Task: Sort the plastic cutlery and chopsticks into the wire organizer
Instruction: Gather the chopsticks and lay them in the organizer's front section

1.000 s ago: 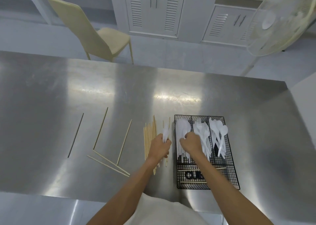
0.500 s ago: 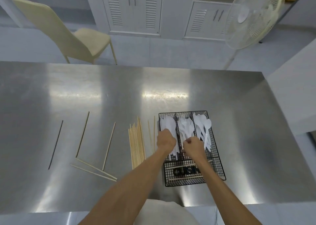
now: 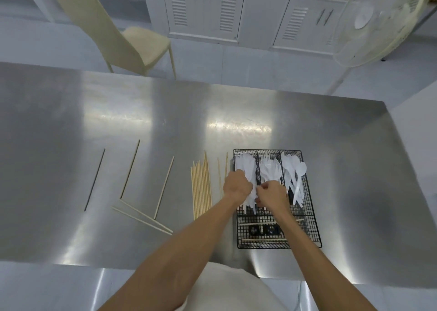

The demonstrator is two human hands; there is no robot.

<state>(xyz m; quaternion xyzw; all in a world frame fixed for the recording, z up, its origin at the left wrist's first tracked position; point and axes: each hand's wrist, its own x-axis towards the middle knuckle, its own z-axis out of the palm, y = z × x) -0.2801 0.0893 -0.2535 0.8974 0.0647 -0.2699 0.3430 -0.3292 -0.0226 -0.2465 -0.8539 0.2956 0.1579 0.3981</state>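
Found all visible plastic cutlery (image 3: 269,171) inside the wire organizer (image 3: 309,230), none loose on the table (image 3: 236,111). Judged that part of the sort done or nearly so.

Counted only two stored chopsticks (image 3: 262,240), lying crosswise in the organizer's near compartment over a black label. Judged the chopstick part barely begun.

Noted as outstanding, all to the left of the organizer:
- two pale sticks (image 3: 220,180) just beside its left wall;
- a tight chopstick bundle (image 3: 201,190) next further left;
- two pale single sticks (image 3: 164,187) and one dark stick (image 3: 94,179), well apart from the organizer;
- a slanted pair (image 3: 144,218), also well to the left, nearer the person than the singles.

Inspected the organizer's three long far compartments. Recorded white knives (image 3: 246,168) in the left one, forks (image 3: 270,168) in the middle one and spoons (image 3: 295,175) in the right one, piled loosely toward the right wall.

Found both hands over the organizer. Observed the left hand (image 3: 237,187) above the left compartment, fingers curled down among the knives, apparently gripping them. Observed the right hand (image 3: 272,196) at the divider between the left and middle compartments, fingers curled toward white handles. Could not tell whether it holds anything.
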